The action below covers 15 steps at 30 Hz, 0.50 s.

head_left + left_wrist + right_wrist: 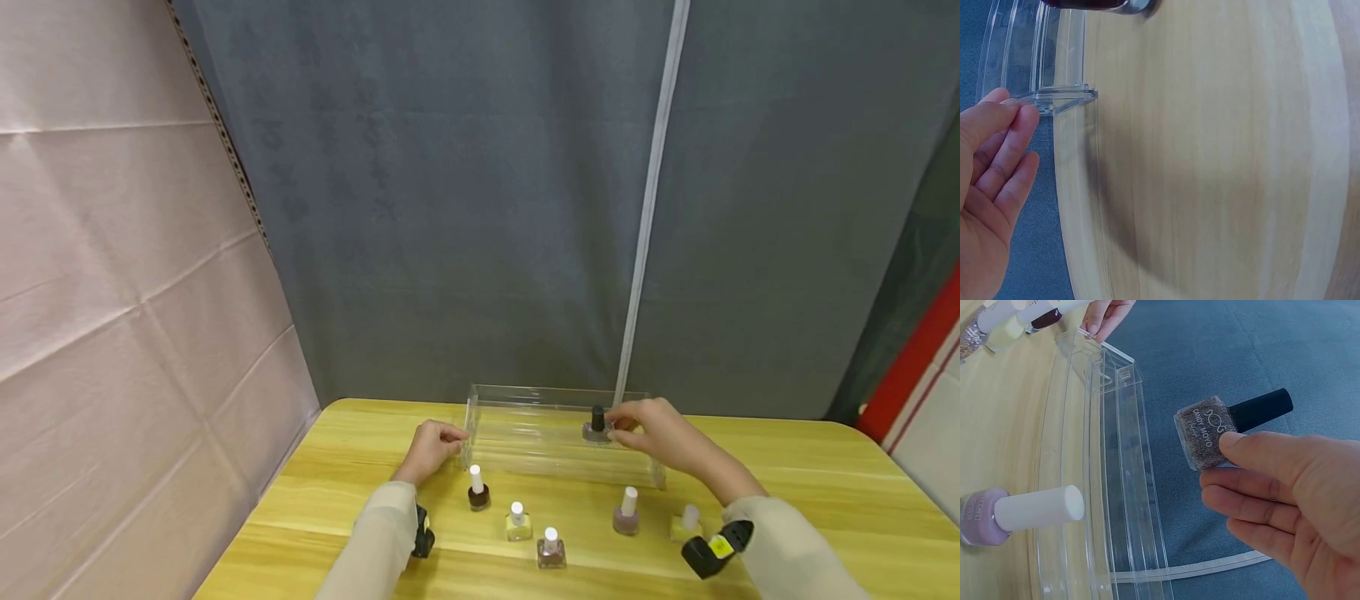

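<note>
Between thumb and fingers my right hand (1279, 494) pinches a glittery nail polish bottle (1202, 434) with a black cap, printed "CANDY MOYO". In the head view this bottle (597, 427) overlaps the right part of a clear stepped display rack (525, 462). My left hand (431, 450) holds the rack's left end; the left wrist view shows the thumb and fingertips pinching the clear end panel (1063, 95). Closest to that hand stands a dark nail polish bottle (478, 497) with a white cap. A lilac bottle (626, 521) stands before the rack's right part.
In front of the rack stand a yellow bottle (518, 527) and a glittery brownish bottle (551, 553), both white-capped. Another pale yellow bottle (686, 527) is beside my right wrist. A grey curtain (465, 208) hangs behind the wooden table (300, 517).
</note>
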{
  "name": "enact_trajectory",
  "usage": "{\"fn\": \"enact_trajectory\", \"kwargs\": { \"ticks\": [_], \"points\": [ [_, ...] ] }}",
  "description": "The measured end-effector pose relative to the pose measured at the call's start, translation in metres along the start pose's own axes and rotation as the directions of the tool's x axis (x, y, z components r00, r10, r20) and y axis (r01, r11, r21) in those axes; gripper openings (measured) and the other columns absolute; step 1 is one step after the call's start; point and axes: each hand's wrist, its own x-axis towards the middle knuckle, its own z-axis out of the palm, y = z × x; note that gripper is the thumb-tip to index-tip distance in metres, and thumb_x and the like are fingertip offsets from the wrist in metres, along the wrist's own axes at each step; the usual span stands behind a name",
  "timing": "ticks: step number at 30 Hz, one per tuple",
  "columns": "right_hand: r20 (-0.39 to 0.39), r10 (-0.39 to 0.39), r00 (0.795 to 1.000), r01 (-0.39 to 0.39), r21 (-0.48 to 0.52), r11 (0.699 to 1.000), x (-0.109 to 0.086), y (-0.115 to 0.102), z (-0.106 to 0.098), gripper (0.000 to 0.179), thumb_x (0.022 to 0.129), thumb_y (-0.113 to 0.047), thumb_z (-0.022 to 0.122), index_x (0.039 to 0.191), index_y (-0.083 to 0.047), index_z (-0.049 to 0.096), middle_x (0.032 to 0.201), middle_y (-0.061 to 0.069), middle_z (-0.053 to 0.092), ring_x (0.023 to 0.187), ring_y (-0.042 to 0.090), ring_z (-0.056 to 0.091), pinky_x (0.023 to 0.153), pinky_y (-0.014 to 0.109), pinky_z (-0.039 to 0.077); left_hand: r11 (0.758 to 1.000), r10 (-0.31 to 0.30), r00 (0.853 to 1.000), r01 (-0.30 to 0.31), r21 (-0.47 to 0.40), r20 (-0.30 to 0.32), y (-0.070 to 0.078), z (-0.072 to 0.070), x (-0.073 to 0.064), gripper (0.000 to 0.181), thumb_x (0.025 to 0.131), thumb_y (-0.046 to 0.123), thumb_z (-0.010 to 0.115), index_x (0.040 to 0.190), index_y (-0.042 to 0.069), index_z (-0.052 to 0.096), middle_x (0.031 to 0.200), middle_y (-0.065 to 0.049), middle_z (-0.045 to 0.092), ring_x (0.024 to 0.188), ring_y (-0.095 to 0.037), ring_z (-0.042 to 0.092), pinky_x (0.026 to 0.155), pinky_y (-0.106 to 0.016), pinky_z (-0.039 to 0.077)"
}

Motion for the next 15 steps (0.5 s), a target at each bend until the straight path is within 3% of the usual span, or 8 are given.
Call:
{"fn": "enact_trajectory", "kwargs": {
  "ticks": [15],
  "points": [
    [0.008,0.008,1.000,-0.008,0.017,1.000,0.0079,0.0046,0.0016,0.025,0.089,-0.014,0.062,0.108,0.002,0.065,0.095,0.006,0.068,0.082,0.016,0.063,0.067,0.028,0.053,1.000,-0.009,1.000,0.009,0.000,-0.002,0.0003,0.0008,-0.0010,0.015,0.080,-0.010,0.064,0.093,-0.006,0.071,0.091,-0.016,0.068,0.071,-0.015,0.061,0.060,-0.023,0.050]
  ]
}}
